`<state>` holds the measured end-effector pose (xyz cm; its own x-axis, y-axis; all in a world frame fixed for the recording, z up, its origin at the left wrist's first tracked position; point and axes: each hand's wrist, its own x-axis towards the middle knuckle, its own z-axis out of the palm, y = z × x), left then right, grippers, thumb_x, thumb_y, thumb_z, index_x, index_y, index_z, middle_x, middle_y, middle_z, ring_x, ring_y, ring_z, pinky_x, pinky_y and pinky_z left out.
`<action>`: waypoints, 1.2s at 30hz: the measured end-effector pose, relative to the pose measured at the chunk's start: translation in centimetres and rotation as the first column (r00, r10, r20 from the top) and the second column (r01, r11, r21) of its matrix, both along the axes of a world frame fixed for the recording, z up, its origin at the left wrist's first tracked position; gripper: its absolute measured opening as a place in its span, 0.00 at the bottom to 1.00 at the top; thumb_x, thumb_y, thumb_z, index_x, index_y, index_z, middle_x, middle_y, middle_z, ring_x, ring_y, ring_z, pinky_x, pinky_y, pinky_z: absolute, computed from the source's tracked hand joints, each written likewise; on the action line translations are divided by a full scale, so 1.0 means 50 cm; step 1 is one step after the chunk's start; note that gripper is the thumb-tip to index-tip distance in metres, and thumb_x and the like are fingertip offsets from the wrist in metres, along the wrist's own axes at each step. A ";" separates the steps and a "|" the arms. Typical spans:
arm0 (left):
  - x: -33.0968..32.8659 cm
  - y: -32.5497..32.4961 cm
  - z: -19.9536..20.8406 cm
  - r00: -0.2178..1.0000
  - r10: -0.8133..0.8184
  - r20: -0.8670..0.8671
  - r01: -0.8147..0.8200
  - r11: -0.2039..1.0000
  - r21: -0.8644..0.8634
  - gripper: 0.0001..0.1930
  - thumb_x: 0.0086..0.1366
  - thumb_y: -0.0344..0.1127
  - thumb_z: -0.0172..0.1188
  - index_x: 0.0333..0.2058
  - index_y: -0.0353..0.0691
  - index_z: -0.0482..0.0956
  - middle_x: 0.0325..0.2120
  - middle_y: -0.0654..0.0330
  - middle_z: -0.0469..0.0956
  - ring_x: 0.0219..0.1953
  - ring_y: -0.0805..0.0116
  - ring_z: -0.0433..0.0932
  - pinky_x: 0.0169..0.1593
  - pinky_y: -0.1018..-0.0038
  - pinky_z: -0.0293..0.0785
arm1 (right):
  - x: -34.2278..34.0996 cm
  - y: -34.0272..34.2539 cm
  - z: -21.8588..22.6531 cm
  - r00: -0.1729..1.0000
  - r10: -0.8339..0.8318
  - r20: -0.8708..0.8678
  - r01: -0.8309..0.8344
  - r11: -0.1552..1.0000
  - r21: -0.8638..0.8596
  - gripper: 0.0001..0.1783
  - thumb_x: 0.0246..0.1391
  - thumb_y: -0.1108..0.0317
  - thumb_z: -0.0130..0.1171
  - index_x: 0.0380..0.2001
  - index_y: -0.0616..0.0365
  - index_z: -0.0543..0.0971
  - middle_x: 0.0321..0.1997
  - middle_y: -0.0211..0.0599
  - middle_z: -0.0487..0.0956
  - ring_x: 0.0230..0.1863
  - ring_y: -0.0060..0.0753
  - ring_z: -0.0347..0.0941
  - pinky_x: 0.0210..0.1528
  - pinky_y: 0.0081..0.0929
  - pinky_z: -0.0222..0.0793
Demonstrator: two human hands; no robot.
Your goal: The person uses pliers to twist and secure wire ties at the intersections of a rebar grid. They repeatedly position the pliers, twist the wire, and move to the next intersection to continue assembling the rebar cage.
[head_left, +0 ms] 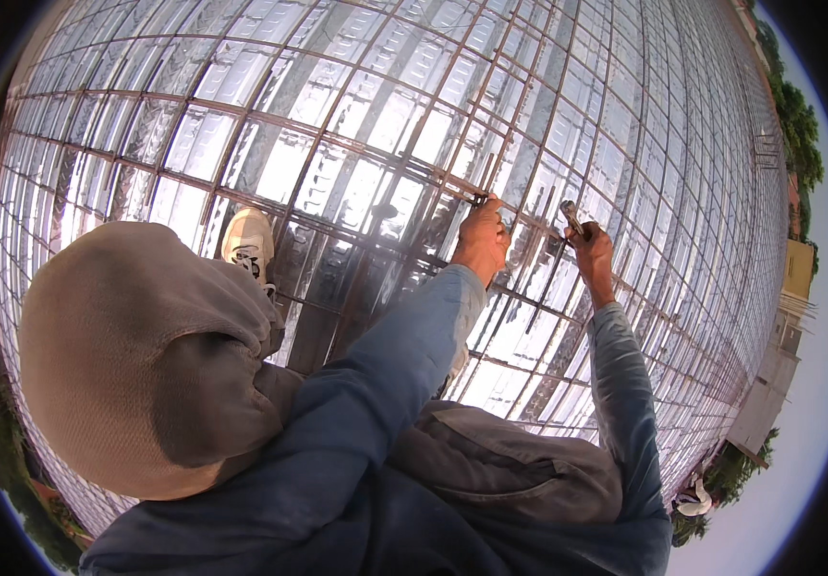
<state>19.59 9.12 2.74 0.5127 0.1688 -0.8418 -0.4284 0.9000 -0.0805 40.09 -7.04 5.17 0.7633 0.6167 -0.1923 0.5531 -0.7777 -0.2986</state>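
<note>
A grid of thin brown steel reinforcing bars (306, 133) lies over shiny ribbed metal decking (361, 187). My left hand (484, 238) is closed against a bar crossing near the middle of the grid; what its fingers pinch there is too small to make out. Just to its right, my right hand (592, 257) grips a pair of pincers (572, 217), their rounded metal head pointing up and away from me. The two hands are apart, both low over the bars. Part of the pincers' handles is hidden inside my right fist.
My bent knees in brown trousers (135, 355) flank my arms. A light shoe (249, 242) stands on the grid at left. Beyond the right edge are trees (798, 130), a pale building (767, 394) and another person (694, 497) at lower right.
</note>
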 end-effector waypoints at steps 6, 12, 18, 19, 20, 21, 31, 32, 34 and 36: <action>-0.010 -0.013 0.003 0.968 0.164 0.189 -0.128 0.974 -0.189 0.14 0.73 0.48 0.62 0.44 0.44 0.77 0.23 0.72 0.64 0.23 0.81 0.59 0.21 0.83 0.56 | 0.030 0.034 0.118 0.859 -0.227 -0.458 0.443 0.779 0.444 0.22 0.69 0.46 0.58 0.41 0.57 0.81 0.35 0.34 0.84 0.32 0.31 0.75 0.35 0.36 0.73; -0.023 -0.008 -0.013 0.976 0.077 0.203 -0.033 0.977 -0.211 0.12 0.72 0.44 0.64 0.45 0.44 0.78 0.23 0.72 0.65 0.22 0.80 0.61 0.21 0.83 0.57 | 0.007 0.115 0.290 0.502 -0.042 -0.864 0.793 0.422 0.440 0.20 0.69 0.46 0.56 0.40 0.54 0.75 0.33 0.36 0.80 0.37 0.33 0.78 0.41 0.33 0.77; -0.042 0.005 -0.006 0.975 -0.007 0.223 0.052 0.979 -0.196 0.10 0.64 0.38 0.71 0.38 0.51 0.77 0.23 0.74 0.66 0.22 0.82 0.62 0.21 0.83 0.58 | -0.156 0.230 0.325 0.277 -0.056 -0.959 0.706 0.689 0.163 0.28 0.59 0.70 0.66 0.62 0.60 0.72 0.43 0.35 0.80 0.34 0.25 0.75 0.34 0.25 0.75; -0.040 -0.001 0.011 0.979 0.007 0.202 0.033 0.981 -0.191 0.09 0.65 0.38 0.71 0.36 0.50 0.77 0.23 0.74 0.66 0.23 0.82 0.63 0.21 0.84 0.58 | -0.173 0.235 0.323 0.302 -0.113 -0.946 0.632 0.767 0.110 0.26 0.58 0.71 0.65 0.60 0.60 0.73 0.41 0.34 0.79 0.34 0.25 0.74 0.35 0.25 0.73; -0.039 -0.001 0.006 0.979 0.052 0.197 -0.009 0.977 -0.211 0.08 0.65 0.37 0.70 0.36 0.50 0.77 0.24 0.74 0.66 0.23 0.82 0.63 0.21 0.83 0.58 | -0.182 0.248 0.298 0.487 -0.201 -0.850 0.426 0.904 0.031 0.24 0.58 0.71 0.64 0.57 0.60 0.74 0.39 0.33 0.79 0.33 0.27 0.73 0.36 0.27 0.72; -0.038 -0.002 0.000 0.977 0.098 0.191 -0.052 0.972 -0.231 0.08 0.66 0.37 0.69 0.36 0.50 0.77 0.24 0.74 0.67 0.23 0.82 0.63 0.22 0.83 0.59 | -0.188 0.265 0.274 0.665 -0.218 -0.714 0.212 0.972 -0.100 0.21 0.58 0.70 0.62 0.54 0.61 0.75 0.37 0.32 0.78 0.32 0.29 0.71 0.37 0.29 0.71; -0.047 0.022 0.046 0.986 0.006 0.164 0.042 0.958 -0.285 0.05 0.68 0.38 0.66 0.37 0.49 0.78 0.25 0.73 0.66 0.25 0.81 0.62 0.25 0.82 0.59 | -0.238 0.363 0.239 0.862 0.395 -0.319 -0.456 0.327 -0.827 0.15 0.55 0.72 0.51 0.45 0.63 0.77 0.43 0.54 0.84 0.47 0.54 0.83 0.48 0.54 0.76; -0.044 0.023 0.048 0.988 0.012 0.155 0.034 0.956 -0.290 0.04 0.69 0.38 0.63 0.39 0.49 0.79 0.25 0.74 0.65 0.24 0.81 0.61 0.25 0.83 0.58 | -0.244 0.388 0.251 0.859 0.386 -0.337 -0.450 0.253 -0.856 0.15 0.54 0.72 0.51 0.44 0.63 0.79 0.44 0.54 0.85 0.49 0.56 0.83 0.50 0.53 0.77; -0.044 0.021 0.043 0.988 0.036 0.152 0.011 0.956 -0.293 0.04 0.70 0.38 0.62 0.40 0.48 0.80 0.25 0.73 0.65 0.25 0.81 0.61 0.25 0.83 0.58 | -0.232 0.425 0.248 0.874 0.298 -0.383 -0.457 0.239 -0.857 0.16 0.54 0.73 0.50 0.43 0.64 0.81 0.45 0.55 0.85 0.49 0.57 0.82 0.51 0.50 0.77; -0.037 0.016 0.038 0.990 0.053 0.132 -0.008 0.947 -0.321 0.06 0.70 0.38 0.62 0.42 0.48 0.80 0.25 0.73 0.65 0.24 0.81 0.61 0.25 0.82 0.59 | -0.218 0.460 0.246 0.864 0.269 -0.426 -0.486 0.219 -0.846 0.17 0.53 0.73 0.50 0.43 0.64 0.82 0.45 0.55 0.85 0.49 0.58 0.82 0.51 0.48 0.77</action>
